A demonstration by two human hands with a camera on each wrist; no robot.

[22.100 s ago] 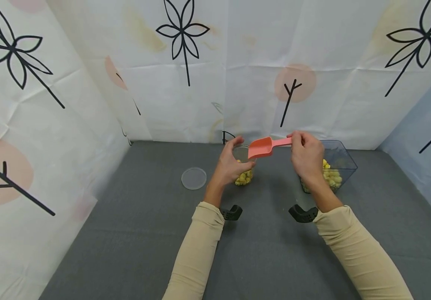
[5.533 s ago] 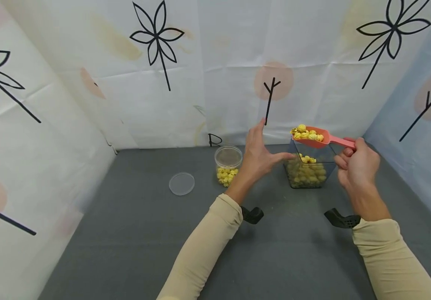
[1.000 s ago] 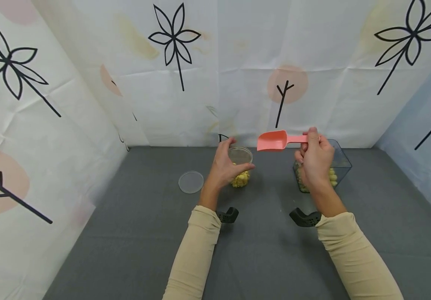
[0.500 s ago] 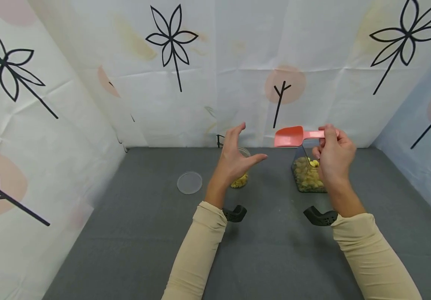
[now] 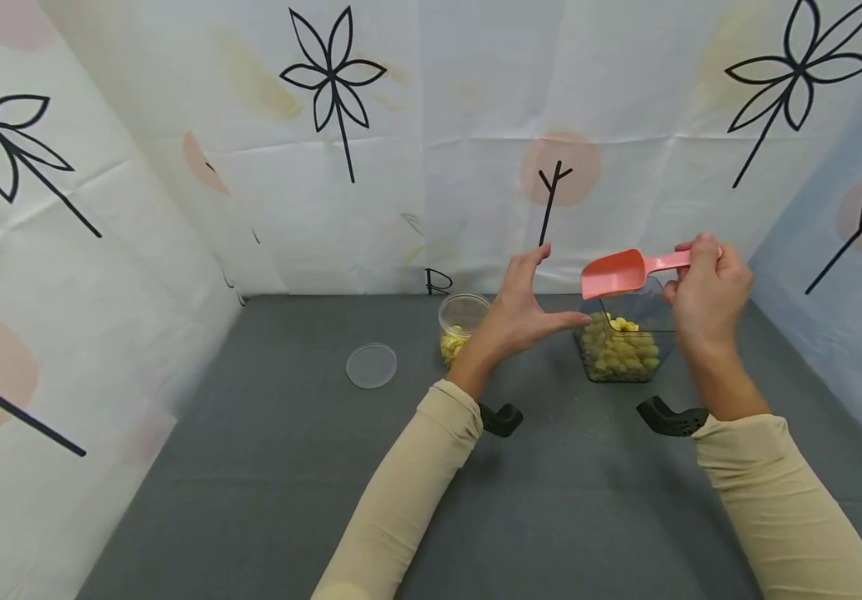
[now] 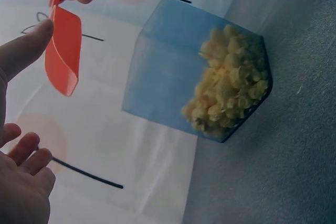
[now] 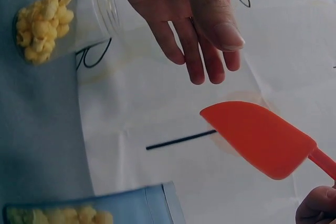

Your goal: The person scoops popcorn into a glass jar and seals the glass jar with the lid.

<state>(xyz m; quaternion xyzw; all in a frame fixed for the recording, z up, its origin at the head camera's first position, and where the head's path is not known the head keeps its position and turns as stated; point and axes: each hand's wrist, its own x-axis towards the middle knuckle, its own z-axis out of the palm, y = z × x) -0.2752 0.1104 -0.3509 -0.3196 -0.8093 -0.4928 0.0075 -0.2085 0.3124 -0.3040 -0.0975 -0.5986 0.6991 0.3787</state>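
Note:
My right hand (image 5: 712, 296) grips the handle of a coral-pink scoop (image 5: 614, 273), its bowl empty and raised over the left side of a clear bluish bin (image 5: 652, 321). Yellow popcorn (image 6: 228, 85) fills the lower part of that bin. Thumb and fingers spread wide, my left hand (image 5: 517, 312) hovers between the bin and a clear round jar (image 5: 463, 310), holding nothing. The jar stands uncapped with popcorn (image 7: 44, 27) in its lower part; my left hand and wrist hide some of its right side in the head view.
A clear round lid (image 5: 371, 366) lies flat on the grey tabletop (image 5: 288, 467), left of the jar. White printed cloth (image 5: 468, 200) hangs close behind the bin and jar, with more cloth at both sides. A black wrist mount sits on each arm.
Since a second ago, my left hand has come off the jar and moved right toward the bin. The empty scoop in my right hand has also moved right, from near the jar to above the bin.

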